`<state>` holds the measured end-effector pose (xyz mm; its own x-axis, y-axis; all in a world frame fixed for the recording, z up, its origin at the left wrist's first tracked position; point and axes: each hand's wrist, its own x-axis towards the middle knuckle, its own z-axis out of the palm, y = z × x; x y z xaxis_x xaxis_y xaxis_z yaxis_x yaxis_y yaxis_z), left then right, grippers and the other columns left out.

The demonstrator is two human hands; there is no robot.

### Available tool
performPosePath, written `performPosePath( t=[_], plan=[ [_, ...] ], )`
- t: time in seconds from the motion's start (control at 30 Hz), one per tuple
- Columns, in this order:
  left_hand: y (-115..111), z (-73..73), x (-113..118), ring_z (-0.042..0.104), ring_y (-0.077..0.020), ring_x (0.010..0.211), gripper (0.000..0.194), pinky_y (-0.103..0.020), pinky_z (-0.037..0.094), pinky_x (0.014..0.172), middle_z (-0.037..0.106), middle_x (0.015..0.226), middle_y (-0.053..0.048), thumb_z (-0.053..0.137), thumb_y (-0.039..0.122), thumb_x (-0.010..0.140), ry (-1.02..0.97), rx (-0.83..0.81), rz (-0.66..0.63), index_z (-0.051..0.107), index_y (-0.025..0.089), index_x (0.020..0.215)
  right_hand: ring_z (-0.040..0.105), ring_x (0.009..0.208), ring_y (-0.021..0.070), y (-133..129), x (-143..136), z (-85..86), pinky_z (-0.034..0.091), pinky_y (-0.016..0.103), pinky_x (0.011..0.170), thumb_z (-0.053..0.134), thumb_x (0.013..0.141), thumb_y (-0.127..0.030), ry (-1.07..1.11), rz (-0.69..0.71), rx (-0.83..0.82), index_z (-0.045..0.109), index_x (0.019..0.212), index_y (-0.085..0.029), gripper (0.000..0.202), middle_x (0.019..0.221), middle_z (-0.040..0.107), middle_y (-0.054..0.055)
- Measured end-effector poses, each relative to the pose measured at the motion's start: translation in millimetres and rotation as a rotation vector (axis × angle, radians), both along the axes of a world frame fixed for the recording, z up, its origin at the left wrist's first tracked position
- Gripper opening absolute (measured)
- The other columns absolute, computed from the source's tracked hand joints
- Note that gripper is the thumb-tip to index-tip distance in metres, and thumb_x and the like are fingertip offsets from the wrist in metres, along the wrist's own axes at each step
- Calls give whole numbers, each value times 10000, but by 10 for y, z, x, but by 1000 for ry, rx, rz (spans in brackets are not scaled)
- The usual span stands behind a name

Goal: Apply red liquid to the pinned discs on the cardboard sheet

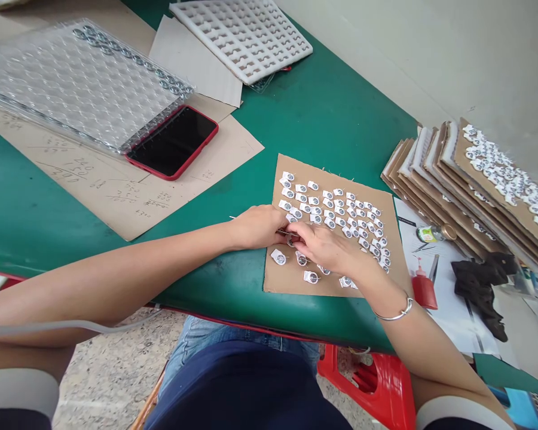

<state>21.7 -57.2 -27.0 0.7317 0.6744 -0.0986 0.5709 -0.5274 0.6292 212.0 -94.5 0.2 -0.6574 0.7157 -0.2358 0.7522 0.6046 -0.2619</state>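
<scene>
Both hands meet over the left part of a brown cardboard sheet (341, 288), which bears many small white tagged pieces with round dark marks. My left hand (259, 227) has its fingers closed round a thin rod (234, 217), whose end sticks out behind the hand. Touching it from the right, my right hand (320, 243) is pinched near a small white piece (290, 241); what lies between its fingertips is too small to make out. One loose white piece (278, 257) lies just below the hands on the cardboard.
A phone in a red case (173, 142) and a clear plastic tray (72, 83) lie at the left. A white slotted tray (246, 36) is at the back. Stacked cardboard sheets (457, 185), a red bottle (424, 289), a glass jar (436, 233) and black cloth (482, 286) are at the right.
</scene>
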Motion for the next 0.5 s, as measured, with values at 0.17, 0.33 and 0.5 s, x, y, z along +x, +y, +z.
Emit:
performPosePath(
  t=[0.17,0.33,0.5],
  plan=[
    [5,-24,-1,496,-125,562,259,-238,230,489,607,638,-7,562,423,797,-3,36,1,660,198,712,598,747,153,-39,11,-85,438,271,634,408,878,-198,99,-88,-16,467,1152,-174,281,888,650,73],
    [-9,-35,4,499,-125,559,199,-232,246,495,619,634,-7,552,361,803,5,59,-13,692,221,783,641,801,143,-94,61,-82,497,280,697,429,887,-201,254,-151,-8,503,1146,-209,269,911,678,38],
    [-9,-14,-8,542,-129,620,200,-221,313,524,646,714,-7,608,325,769,-30,16,-13,702,232,919,651,850,122,-277,478,65,526,282,812,555,828,-221,604,-501,361,592,1010,-208,186,922,685,23]
  ],
)
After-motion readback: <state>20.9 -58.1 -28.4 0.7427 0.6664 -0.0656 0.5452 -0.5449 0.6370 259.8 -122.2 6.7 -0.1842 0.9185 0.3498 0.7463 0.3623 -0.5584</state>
